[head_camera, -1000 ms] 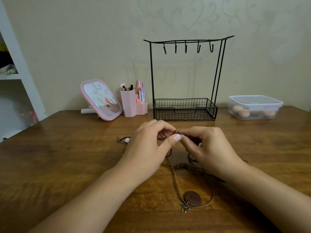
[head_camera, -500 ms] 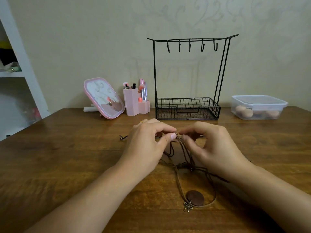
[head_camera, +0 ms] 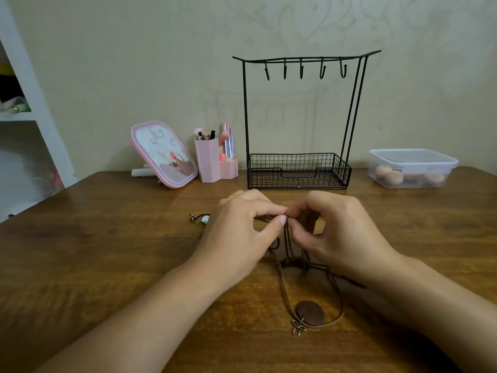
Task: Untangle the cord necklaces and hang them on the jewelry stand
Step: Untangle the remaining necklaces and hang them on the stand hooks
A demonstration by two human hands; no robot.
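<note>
Cord necklaces (head_camera: 289, 265) lie in a tangle on the desk (head_camera: 107, 251), nearest the person: a round brown pendant (head_camera: 309, 312) and a small metal bow charm (head_camera: 298, 326) sit at the near end of a tan cord loop, likely left flat so their weight does not drag on the knot. Farther in, a knotted bunch of strands lies between the wrists, with cords rising from it to the fingers. The left hand (head_camera: 236, 235) and right hand (head_camera: 338, 232) meet fingertip to fingertip just above the desk, each with thumb and forefinger closed in a pinch on the same stretch of brown cord, the other fingers curled loosely; the tight, close grip suits picking strands apart. A clasp end (head_camera: 200, 218) trails out to the left of the left hand. Beyond, the black wire jewelry stand (head_camera: 298, 168) waits against the wall, its hooks (head_camera: 301, 71) bare, so no necklace is hung yet. A pink mirror (head_camera: 164, 154), a pink brush holder (head_camera: 208, 162) and a lidded clear box (head_camera: 412, 168) flank it
</note>
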